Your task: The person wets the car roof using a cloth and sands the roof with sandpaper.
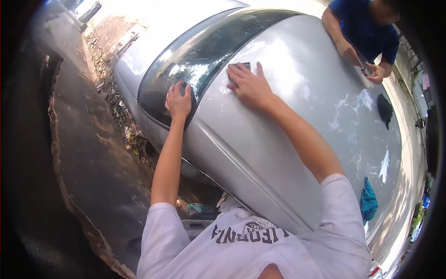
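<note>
My right hand [251, 87] lies on the silver car roof [288, 121] near the edge of the glass, its fingers spread over a small dark sheet [245, 66] that is partly covered by them. Further left, my left hand [179, 101] rests at the lower part of the dark car window glass [204, 51], fingers curled. A small dark thing shows beside its fingertips; whether the hand grips it is hidden.
At the upper right a person in a dark blue shirt [360, 28] has both hands over the car. A black cloth [384, 110] and a teal cloth [368, 201] lie on the car at the right. Leaves and rubble [121, 107] line the ground beside a wall at left.
</note>
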A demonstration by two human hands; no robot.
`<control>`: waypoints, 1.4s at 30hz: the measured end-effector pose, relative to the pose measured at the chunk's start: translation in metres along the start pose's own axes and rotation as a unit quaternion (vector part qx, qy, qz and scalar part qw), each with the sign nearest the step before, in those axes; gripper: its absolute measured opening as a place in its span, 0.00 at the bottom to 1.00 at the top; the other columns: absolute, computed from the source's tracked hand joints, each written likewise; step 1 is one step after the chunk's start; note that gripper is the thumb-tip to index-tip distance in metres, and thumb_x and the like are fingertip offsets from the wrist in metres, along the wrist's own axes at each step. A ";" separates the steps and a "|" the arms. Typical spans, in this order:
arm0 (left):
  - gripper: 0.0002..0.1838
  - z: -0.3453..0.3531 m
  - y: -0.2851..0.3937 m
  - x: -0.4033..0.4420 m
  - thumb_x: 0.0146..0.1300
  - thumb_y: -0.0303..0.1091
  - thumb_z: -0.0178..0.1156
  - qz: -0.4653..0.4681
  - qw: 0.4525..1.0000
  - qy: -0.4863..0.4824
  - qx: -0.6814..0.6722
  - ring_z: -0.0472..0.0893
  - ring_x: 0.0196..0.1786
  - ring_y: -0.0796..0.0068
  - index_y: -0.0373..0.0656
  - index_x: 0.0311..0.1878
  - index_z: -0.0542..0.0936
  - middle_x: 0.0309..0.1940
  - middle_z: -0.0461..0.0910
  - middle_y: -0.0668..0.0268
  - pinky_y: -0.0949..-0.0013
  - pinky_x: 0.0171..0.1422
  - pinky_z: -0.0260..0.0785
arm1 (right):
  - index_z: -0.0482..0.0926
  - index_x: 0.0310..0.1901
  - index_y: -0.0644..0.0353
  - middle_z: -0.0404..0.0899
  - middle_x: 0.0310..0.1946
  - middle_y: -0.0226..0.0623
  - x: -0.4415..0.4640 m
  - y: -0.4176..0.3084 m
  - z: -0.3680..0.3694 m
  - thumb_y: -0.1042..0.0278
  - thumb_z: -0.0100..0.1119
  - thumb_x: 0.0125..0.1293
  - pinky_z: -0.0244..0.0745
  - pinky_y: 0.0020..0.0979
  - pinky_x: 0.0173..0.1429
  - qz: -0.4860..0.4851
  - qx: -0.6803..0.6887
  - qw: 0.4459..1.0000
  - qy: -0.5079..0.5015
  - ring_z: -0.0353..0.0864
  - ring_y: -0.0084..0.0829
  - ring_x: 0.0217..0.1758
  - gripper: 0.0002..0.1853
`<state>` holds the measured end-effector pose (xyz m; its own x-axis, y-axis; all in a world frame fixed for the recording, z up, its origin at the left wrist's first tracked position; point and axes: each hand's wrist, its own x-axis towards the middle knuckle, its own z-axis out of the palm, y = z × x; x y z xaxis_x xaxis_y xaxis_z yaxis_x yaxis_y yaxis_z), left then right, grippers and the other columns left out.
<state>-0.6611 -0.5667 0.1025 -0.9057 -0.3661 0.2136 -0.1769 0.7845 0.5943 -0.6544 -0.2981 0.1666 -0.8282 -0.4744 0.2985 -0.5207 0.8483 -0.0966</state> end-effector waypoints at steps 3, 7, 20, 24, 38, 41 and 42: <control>0.24 -0.005 0.009 -0.004 0.68 0.57 0.55 -0.005 1.000 0.001 0.006 0.62 0.75 0.59 0.62 0.64 0.76 0.71 0.68 0.62 0.45 0.77 0.48 | 0.65 0.72 0.59 0.58 0.77 0.32 0.042 0.034 0.003 0.45 0.38 0.77 0.40 0.68 0.77 0.178 -0.035 0.983 0.005 0.53 0.36 0.81 0.31; 0.24 -0.008 0.007 -0.003 0.68 0.56 0.55 -0.009 1.000 0.000 0.021 0.62 0.75 0.59 0.62 0.64 0.76 0.70 0.68 0.62 0.45 0.77 0.48 | 0.72 0.67 0.60 0.67 0.72 0.36 -0.041 -0.129 0.012 0.48 0.46 0.75 0.44 0.65 0.77 -0.084 0.085 0.993 -0.016 0.60 0.39 0.77 0.28; 0.24 -0.006 0.004 -0.001 0.69 0.54 0.55 -0.001 1.000 -0.011 0.018 0.61 0.76 0.58 0.61 0.65 0.75 0.71 0.67 0.61 0.45 0.77 0.47 | 0.65 0.71 0.62 0.58 0.77 0.39 -0.003 -0.013 -0.005 0.43 0.40 0.76 0.43 0.62 0.79 -0.067 0.035 0.996 -0.048 0.53 0.39 0.81 0.34; 0.23 -0.008 0.004 -0.003 0.70 0.54 0.55 0.004 1.000 -0.018 0.008 0.61 0.76 0.58 0.60 0.66 0.74 0.71 0.66 0.61 0.44 0.77 0.47 | 0.59 0.75 0.55 0.52 0.79 0.32 0.050 0.115 -0.019 0.47 0.34 0.79 0.39 0.62 0.80 0.170 -0.022 0.985 -0.033 0.47 0.36 0.83 0.31; 0.23 -0.008 0.001 -0.003 0.71 0.52 0.55 0.027 1.000 -0.014 0.002 0.63 0.74 0.58 0.58 0.65 0.75 0.70 0.67 0.61 0.45 0.76 0.49 | 0.62 0.73 0.59 0.56 0.78 0.35 0.086 0.173 -0.024 0.46 0.35 0.78 0.38 0.66 0.78 0.202 0.028 0.978 -0.048 0.51 0.38 0.82 0.32; 0.23 -0.009 0.003 -0.004 0.70 0.52 0.56 0.013 1.000 -0.013 0.001 0.63 0.75 0.58 0.58 0.65 0.75 0.70 0.67 0.61 0.45 0.76 0.49 | 0.60 0.74 0.60 0.55 0.78 0.36 0.107 0.181 -0.017 0.46 0.34 0.79 0.37 0.67 0.78 0.284 -0.025 0.958 -0.033 0.50 0.38 0.82 0.32; 0.23 -0.008 0.003 -0.003 0.70 0.53 0.56 0.007 1.000 -0.014 0.003 0.62 0.75 0.59 0.58 0.65 0.75 0.71 0.67 0.61 0.46 0.77 0.48 | 0.60 0.74 0.60 0.54 0.78 0.37 0.108 0.168 -0.010 0.46 0.34 0.79 0.37 0.66 0.78 0.295 -0.068 0.953 -0.028 0.49 0.39 0.82 0.32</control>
<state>-0.6562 -0.5675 0.1097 -0.9186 -0.3404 0.2006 -0.1657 0.7927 0.5866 -0.8290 -0.2044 0.1916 -0.9800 0.0862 0.1795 0.0675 0.9919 -0.1078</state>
